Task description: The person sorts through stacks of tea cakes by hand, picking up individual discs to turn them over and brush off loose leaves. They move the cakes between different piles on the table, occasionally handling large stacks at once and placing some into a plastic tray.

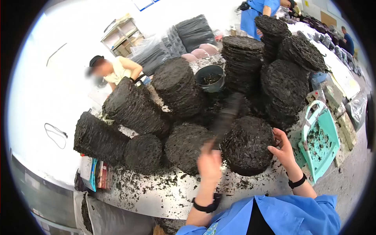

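My left hand (209, 162) is closed around the handle end of a long, flat, dark tool (229, 115), which is smeared by motion and points up and away over the stacks. Just right of it lies a thick round stack of dark dried seaweed (247, 145), its rough top facing me. Against the right edge of that stack, my right hand (283, 148) holds on with fingers and thumb at the rim. To the left of the tool a second round seaweed stack (187, 149) leans toward me, with a smaller stack (143, 154) beside it.
Several tall seaweed piles (284, 88) crowd the table's far side around a dark bucket (210, 78). A turquoise dustpan-like scoop (322, 143) with flakes stands at right. Flakes litter the metal tabletop (156, 201). Boxes (94, 174) sit at left. A person (123, 70) works across the table.
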Available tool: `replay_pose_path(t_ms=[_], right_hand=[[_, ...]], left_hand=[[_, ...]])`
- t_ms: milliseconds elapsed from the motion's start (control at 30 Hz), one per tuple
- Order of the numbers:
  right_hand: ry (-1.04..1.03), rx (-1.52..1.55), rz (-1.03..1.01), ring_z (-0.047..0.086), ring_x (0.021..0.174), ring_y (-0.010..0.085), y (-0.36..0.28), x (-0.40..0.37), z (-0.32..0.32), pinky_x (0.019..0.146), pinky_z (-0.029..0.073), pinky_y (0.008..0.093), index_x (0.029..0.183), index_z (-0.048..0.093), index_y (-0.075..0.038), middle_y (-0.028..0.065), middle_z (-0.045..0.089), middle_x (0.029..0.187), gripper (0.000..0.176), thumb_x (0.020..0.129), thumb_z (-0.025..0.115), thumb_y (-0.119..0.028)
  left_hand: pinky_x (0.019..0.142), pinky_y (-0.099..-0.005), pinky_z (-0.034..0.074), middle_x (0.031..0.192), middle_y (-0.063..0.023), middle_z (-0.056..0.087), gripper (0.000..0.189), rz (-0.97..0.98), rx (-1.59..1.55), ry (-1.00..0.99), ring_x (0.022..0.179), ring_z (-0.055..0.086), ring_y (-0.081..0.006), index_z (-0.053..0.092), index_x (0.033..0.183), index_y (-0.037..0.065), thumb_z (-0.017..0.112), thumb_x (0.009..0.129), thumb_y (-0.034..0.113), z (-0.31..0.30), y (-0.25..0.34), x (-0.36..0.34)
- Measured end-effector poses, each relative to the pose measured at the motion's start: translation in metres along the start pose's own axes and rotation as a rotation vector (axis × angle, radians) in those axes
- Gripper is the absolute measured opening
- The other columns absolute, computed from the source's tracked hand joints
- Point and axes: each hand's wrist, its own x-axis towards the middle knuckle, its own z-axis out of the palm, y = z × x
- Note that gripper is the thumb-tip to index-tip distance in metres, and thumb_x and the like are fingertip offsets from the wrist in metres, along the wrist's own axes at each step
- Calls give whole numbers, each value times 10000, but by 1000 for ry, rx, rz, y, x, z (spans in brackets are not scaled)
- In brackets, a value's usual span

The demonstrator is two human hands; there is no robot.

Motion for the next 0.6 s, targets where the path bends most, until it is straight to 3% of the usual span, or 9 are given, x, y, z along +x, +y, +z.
replay_pose_path(t_ms=[33,133,233,300,367,400,433,533,600], right_hand=[[-21,-11,-1,454,1235,220,3,1,0,1026,361,362,1409,392,-69,89,461,1379,664,821,700,-89],[-26,-16,15,459,1228,215,3,0,-2,978,385,347,1386,416,-79,72,482,1346,607,835,669,-59],[-21,-17,29,462,1217,206,9,1,-6,968,388,337,1375,426,-75,62,485,1339,575,840,634,-28],[6,112,-19,466,1189,195,23,4,-3,955,389,330,1351,444,-65,53,493,1313,565,808,557,42],[4,140,-44,466,1174,186,29,5,-3,948,389,324,1342,450,-61,48,497,1294,579,781,520,68],[15,164,-72,466,1158,177,30,6,-1,942,390,318,1332,456,-58,42,501,1276,598,754,482,93],[36,135,-78,463,1144,164,24,6,0,926,392,302,1306,478,-55,38,504,1246,620,713,440,122],[26,164,-62,463,1174,162,11,1,-1,943,394,300,1289,497,-48,40,503,1258,574,746,457,134],[5,217,1,464,1228,177,11,-2,-10,994,401,332,1279,510,-39,49,507,1277,489,817,524,119]], left_hand=[[731,-466,489,949,-224,645,326,267,-12,349,812,627,-375,543,1185,-51,486,954,172,-1,-42,11],[934,-427,450,1194,-245,599,430,-84,-290,362,1071,599,-364,471,1272,-85,499,972,222,-59,-70,26],[1125,-438,272,1423,-267,398,590,37,390,562,1325,401,-377,305,1420,-66,539,917,135,-66,-77,17],[1129,-450,273,1418,-268,407,655,186,195,479,1339,377,-401,349,1410,-46,596,822,102,-51,-52,6],[1151,-466,243,1445,-216,393,716,310,-6,37,1369,332,-392,418,1393,12,655,730,146,-11,-46,-5],[1153,-479,242,1445,-197,401,747,515,221,-216,1398,309,-357,378,1420,7,650,738,146,-2,-25,-10],[1159,-489,225,1483,-178,364,774,590,277,-315,1423,258,-355,379,1425,9,678,745,228,19,-16,-19],[1138,-486,280,1445,-176,432,688,619,131,-464,1384,356,-309,454,1379,2,700,778,232,54,-18,-21],[1120,-478,317,1420,-174,465,660,728,189,-443,1364,393,-292,467,1365,-10,700,797,232,61,-28,-18]])
